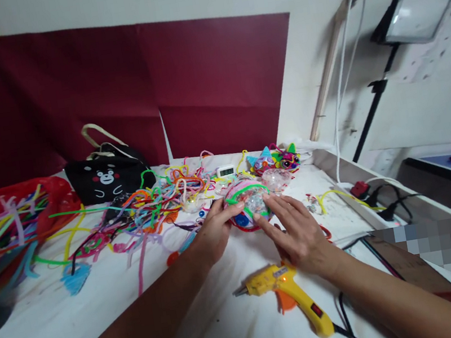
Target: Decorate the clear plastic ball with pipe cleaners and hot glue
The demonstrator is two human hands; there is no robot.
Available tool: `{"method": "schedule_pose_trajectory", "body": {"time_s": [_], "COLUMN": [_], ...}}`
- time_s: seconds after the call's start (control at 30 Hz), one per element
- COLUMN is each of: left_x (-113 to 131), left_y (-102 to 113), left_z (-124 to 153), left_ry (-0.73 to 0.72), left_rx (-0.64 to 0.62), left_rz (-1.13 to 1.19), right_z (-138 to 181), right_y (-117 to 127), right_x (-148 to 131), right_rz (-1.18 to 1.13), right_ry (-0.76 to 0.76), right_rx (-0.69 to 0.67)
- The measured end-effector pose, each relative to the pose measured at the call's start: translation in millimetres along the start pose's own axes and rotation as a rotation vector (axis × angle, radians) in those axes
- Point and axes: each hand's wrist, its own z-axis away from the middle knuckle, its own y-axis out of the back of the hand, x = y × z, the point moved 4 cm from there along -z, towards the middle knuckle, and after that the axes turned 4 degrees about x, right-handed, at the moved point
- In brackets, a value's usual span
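Both my hands meet at a round craft piece (249, 201) on the white table (42, 335). It is a clear glittery dome ringed with pink and green pipe cleaners, with a blue button at its lower edge. My left hand (213, 231) grips its left side with curled fingers. My right hand (297, 229) lies over its right side, fingers stretched out and pressing on the green pipe cleaner. A yellow glue gun (285, 291) with an orange trigger lies just in front of my right wrist, its light on.
A tangle of coloured pipe cleaners (146, 210) spreads left of the piece, more in a red bag (6, 218). A black bear-face bag (107, 176), a small white clock (226, 171), a colourful cat-face craft (277, 159) and clear domes stand behind. Cables (385, 206) lie right.
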Motion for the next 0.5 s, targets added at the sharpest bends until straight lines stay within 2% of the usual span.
{"method": "schedule_pose_trajectory", "body": {"time_s": [0.2,0.37,0.5], "left_x": [8.2,17.9,18.9], "left_y": [-4.7,-13.4,-15.7], "left_z": [5.0,4.2,1.9], "left_ry": [0.044,-0.039,-0.038], "left_rx": [-0.014,-0.033,-0.043], "left_rz": [0.017,0.051,0.042], "right_z": [-2.9,-7.8,-9.3], "right_y": [3.1,6.2,7.5], "right_x": [-3.2,-3.8,-3.7], "right_rz": [0.043,0.102,0.147], "right_ry": [0.002,-0.01,-0.018], "right_rx": [0.005,0.051,0.061]}}
